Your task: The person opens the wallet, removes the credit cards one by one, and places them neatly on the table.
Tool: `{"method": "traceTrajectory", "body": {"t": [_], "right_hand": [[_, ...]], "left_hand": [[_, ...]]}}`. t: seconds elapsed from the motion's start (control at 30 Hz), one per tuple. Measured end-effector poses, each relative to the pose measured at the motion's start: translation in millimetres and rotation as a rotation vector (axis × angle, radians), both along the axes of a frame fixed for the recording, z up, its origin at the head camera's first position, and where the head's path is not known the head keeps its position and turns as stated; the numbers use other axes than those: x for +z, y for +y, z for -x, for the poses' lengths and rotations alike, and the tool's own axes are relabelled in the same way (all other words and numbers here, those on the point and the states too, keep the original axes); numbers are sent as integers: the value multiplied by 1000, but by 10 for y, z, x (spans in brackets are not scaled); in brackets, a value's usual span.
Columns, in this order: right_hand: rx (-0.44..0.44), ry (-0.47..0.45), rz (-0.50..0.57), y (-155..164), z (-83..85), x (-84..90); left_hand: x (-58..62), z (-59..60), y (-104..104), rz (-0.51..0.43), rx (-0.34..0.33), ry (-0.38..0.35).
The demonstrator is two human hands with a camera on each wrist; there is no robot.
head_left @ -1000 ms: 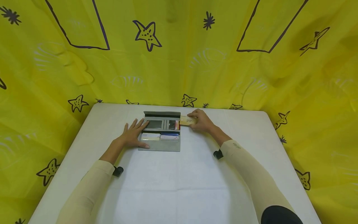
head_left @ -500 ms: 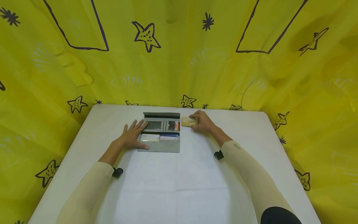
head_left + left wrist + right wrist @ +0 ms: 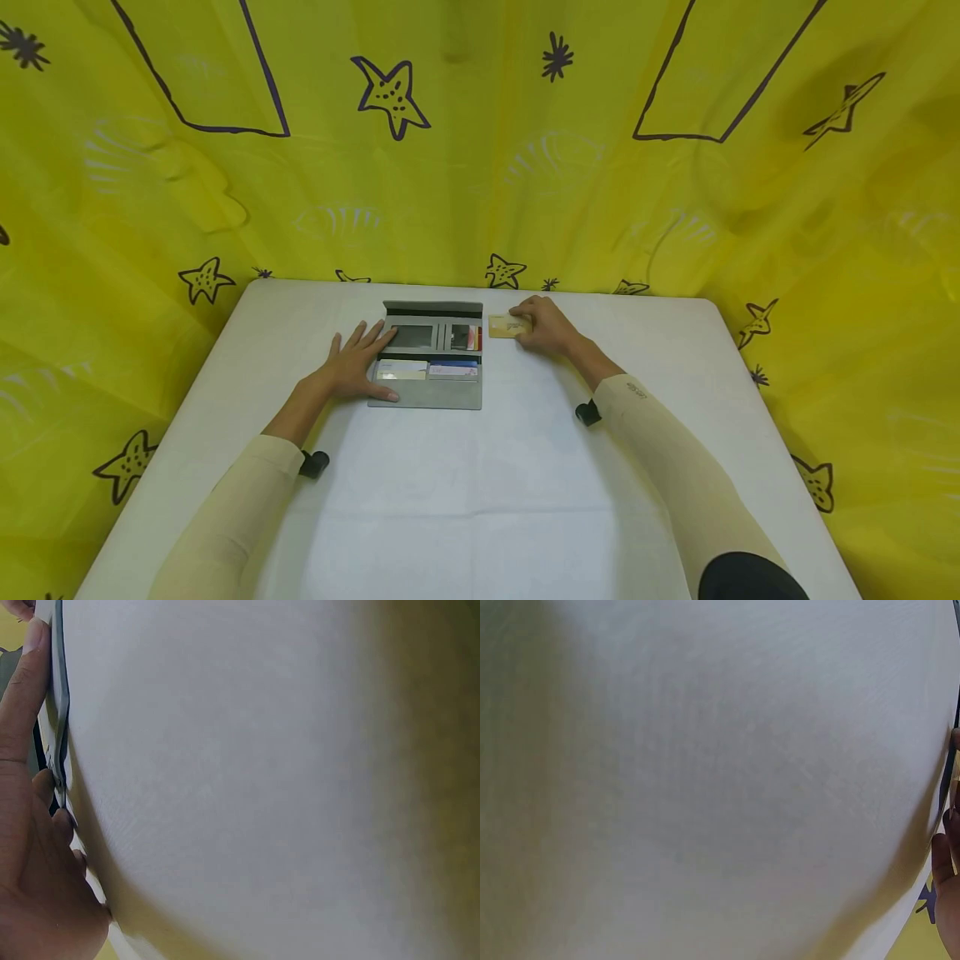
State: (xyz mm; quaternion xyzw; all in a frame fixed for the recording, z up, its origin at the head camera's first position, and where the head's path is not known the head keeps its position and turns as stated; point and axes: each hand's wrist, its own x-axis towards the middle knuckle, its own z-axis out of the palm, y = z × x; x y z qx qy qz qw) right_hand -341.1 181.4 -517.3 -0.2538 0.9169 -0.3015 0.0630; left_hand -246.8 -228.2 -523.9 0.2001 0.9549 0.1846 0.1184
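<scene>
A grey wallet (image 3: 427, 393) lies unfolded on the white table (image 3: 480, 483), with several cards in its slots. My left hand (image 3: 358, 360) rests flat on the wallet's left side, fingers straight; the left wrist view shows its thumb (image 3: 19, 697) along the wallet's edge (image 3: 60, 690). Just right of the wallet, my right hand (image 3: 543, 325) pinches a beige card (image 3: 504, 326), which lies clear of the wallet near the table top. In the right wrist view only the fingers (image 3: 949, 877) show at the right edge.
Yellow cloth (image 3: 480, 167) with dark stars hangs behind and beside the table. The table's rounded far corners are at left (image 3: 258, 283) and right (image 3: 708, 302). White table surface fills the near half.
The beige card has slid right, out of the wallet's upper right slot, held by my right hand. The left hand has stayed on the wallet.
</scene>
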Motion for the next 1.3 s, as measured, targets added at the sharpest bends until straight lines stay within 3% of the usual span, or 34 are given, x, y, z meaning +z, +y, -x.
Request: {"method": "traceTrajectory", "body": {"t": [0.43,0.87,1.03,1.3], "right_hand": [[6,23,28,20,-13,14],[-7,15,29,-1,-9,-2],[-11,16,36,5,-1,-5],[-21,16,36,-11,-25,0]], "left_hand": [[-10,-8,2,36,6,13],[52,-15,44,141,4,55],[71,-7,49,142,2,62],[5,6,22,68,-2,9]]}}
